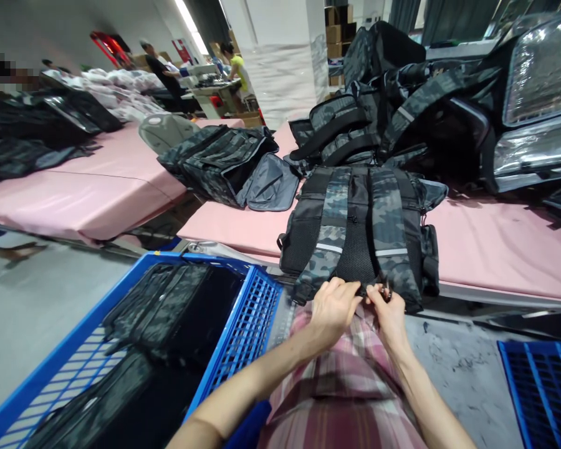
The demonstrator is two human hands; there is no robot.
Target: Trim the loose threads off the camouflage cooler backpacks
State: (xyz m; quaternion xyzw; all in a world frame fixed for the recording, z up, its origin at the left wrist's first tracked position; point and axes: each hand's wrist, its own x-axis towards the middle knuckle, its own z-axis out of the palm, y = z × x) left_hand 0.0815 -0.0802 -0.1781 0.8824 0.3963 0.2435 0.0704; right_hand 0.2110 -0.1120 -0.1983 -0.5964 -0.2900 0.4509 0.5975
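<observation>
A camouflage backpack [350, 224] lies on the pink-covered table with its straps facing up and its near edge over the table's front. At that edge my left hand [335, 305] has its fingers closed on a small dark piece of the backpack. Just to the right, my right hand [387, 308] pinches at the same spot, and small dark scissors [387, 290] show at its fingers. Both hands are close together, nearly touching.
Blue crate [250, 312] at the left holds dark bags; another blue crate [542, 386] stands at lower right. More backpacks [219, 156] lie on the pink table [495, 249], piled high at the right. People work in the background.
</observation>
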